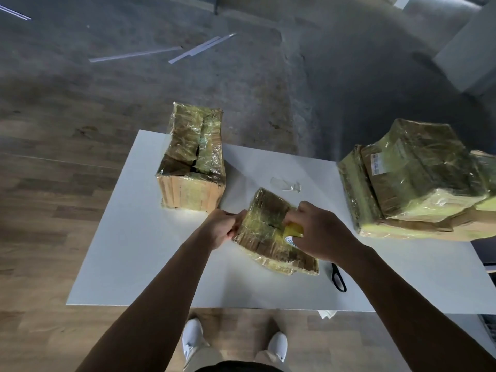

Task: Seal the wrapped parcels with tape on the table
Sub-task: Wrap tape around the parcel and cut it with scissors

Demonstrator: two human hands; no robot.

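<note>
Sealing is judged underway: the parcel (268, 238) lies on the worktop (150, 251) between the hands, and whether the box (192, 162) beyond the left hand (221, 228) and the pile (410, 181) beyond the right hand (320, 233) are taped cannot be told. The parcel's left edge is pinched by the curled left hand. A yellow tape roll (294, 231) is gripped in the right hand and held against the parcel's top. Both forearms are stretched forward.

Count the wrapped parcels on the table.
3: tall parcel far left; flat parcel near centre; big bundle at right, cut off by the frame edge, possibly several parcels.
</note>
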